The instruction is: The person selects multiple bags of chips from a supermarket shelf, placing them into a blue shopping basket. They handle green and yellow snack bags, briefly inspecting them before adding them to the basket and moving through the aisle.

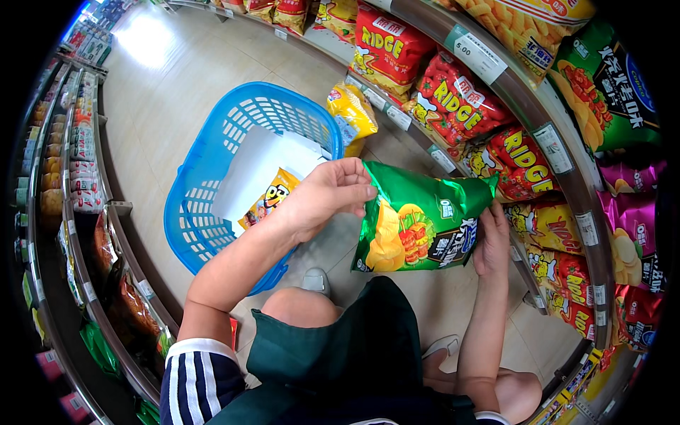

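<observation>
A green foil bag of potato chips (409, 223) is held sideways in front of me, over the floor. My left hand (334, 196) pinches its left end between thumb and fingers. At the other end, my right hand (491, 239) grips the bag's right edge, its fingers partly hidden behind it. Beyond my left forearm stands a blue plastic shopping basket (212, 138) on the floor. Inside it are white cardboard (249, 154) and a small yellow snack packet (270, 199), partly covered by my arm.
Shelves with red chip bags (451, 101) and price tags curve along the right. A green chip bag (605, 90) sits on the upper shelf. A yellow snack bag (351, 114) is beside the basket. Shelves of packaged goods (82, 159) line the left across the tiled floor (143, 106).
</observation>
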The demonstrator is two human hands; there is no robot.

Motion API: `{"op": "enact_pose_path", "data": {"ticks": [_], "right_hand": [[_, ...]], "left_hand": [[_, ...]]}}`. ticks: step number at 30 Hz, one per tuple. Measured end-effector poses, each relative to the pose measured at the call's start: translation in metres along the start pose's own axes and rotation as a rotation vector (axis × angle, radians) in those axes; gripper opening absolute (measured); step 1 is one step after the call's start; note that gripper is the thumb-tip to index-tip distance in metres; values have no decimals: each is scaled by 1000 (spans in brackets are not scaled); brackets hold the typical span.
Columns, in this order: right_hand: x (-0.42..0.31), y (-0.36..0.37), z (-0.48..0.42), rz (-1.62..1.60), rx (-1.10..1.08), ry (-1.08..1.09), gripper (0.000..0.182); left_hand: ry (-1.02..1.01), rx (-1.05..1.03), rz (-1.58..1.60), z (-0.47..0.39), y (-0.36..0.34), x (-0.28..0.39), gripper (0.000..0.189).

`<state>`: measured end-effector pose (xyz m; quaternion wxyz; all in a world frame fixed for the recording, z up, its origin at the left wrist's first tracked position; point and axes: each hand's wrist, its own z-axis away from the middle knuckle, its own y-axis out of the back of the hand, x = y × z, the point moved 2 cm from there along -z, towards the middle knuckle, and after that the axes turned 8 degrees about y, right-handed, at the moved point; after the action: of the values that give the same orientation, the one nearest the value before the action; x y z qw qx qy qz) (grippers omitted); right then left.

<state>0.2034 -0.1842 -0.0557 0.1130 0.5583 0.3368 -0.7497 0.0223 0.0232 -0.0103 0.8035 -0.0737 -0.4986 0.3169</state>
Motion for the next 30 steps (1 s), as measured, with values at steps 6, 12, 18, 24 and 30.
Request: {"op": "enact_pose_path", "data": {"ticks": [6, 12, 18, 24, 30], "right_hand": [[15, 1, 3, -26, 126, 32, 12], [15, 4, 3, -73, 183, 69, 7], [16, 8, 2, -128, 140, 69, 5], [12, 15, 0, -198, 158, 64, 5], [-1, 16, -1, -240, 107, 64, 4]], "left_hand": [[-48, -16, 57, -1, -2, 0, 10], [-79, 4, 56, -1, -4, -1, 8], [-134, 17, -88, 0, -6, 2, 9], [-248, 96, -223, 5, -3, 9, 10], [-323, 165, -226, 8, 4, 4, 12]]}}
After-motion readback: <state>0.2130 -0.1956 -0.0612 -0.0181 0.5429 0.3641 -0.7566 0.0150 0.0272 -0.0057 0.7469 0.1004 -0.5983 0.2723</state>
